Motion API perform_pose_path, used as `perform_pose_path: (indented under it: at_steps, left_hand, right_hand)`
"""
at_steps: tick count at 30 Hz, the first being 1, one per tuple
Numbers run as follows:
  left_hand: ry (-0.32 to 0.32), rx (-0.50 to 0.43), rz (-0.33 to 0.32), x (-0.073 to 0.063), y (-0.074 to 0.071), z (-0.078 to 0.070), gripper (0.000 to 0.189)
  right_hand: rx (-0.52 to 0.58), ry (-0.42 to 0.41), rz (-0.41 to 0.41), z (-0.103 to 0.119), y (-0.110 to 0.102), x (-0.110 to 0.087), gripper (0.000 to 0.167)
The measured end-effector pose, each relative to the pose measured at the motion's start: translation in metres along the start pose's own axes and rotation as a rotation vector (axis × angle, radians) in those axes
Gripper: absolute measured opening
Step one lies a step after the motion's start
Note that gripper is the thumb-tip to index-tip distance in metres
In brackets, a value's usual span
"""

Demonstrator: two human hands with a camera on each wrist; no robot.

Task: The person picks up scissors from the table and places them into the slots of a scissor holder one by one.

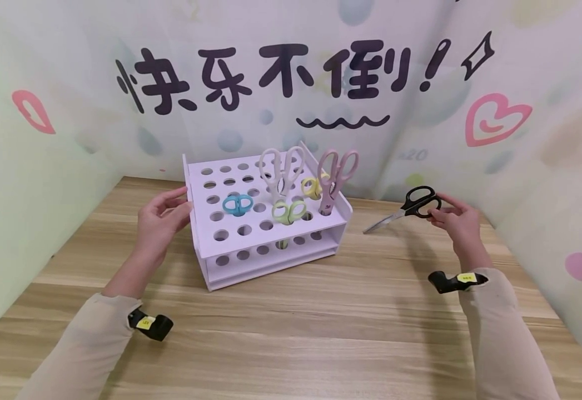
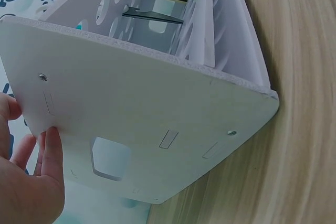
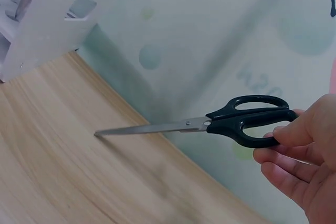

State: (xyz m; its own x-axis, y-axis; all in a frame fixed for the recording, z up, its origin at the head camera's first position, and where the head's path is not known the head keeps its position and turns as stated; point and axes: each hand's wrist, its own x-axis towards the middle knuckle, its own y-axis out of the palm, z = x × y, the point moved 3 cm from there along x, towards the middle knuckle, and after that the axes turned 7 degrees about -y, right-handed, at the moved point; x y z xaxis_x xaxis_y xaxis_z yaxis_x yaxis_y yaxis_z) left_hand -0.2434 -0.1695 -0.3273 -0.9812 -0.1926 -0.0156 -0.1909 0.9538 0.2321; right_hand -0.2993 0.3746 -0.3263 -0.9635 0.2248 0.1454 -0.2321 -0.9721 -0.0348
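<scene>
A white holed rack [image 1: 240,243] stands on the table, and my left hand [image 1: 159,218] touches its left side panel with the fingertips. In the left wrist view the fingers of that hand [image 2: 37,177] lie against the panel near its edge. My right hand [image 1: 457,221] pinches a pair of black-handled scissors [image 1: 414,206] by one handle loop. Their blades are closed and point left, toward the rack, with the tip low over the table in the right wrist view. Upright in the rack holes are white scissors [image 1: 282,176], pink scissors [image 1: 332,186] and small blue scissors [image 1: 238,204].
Small green scissors [image 1: 288,212] and small yellow scissors [image 1: 313,187] also sit in the rack. The wooden table [image 1: 291,333] spreads in front of it. A printed cloth wall [image 1: 250,128] rises close behind the rack, with side walls to the left and right.
</scene>
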Motion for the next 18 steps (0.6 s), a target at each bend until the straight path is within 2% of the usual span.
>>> perform_pose_path:
  at_steps: [4, 11, 15, 18]
  left_hand:
    - [0.006, 0.006, 0.0, 0.0, 0.0, 0.0, 0.041]
    - [0.007, 0.003, 0.003, 0.0, 0.001, 0.0, 0.041]
    - [0.004, -0.003, 0.001, 0.0, 0.001, 0.0, 0.042]
    - [0.002, -0.005, 0.001, -0.001, 0.001, 0.0, 0.042]
  right_hand:
    - [-0.039, -0.037, 0.016, 0.011, 0.007, -0.002, 0.051]
    - [-0.358, -0.216, 0.096, 0.03, 0.019, -0.006, 0.044]
    - [-0.432, -0.286, 0.106, 0.041, 0.028, -0.009, 0.041]
    - [-0.447, -0.308, 0.118, 0.049, 0.033, -0.012, 0.041]
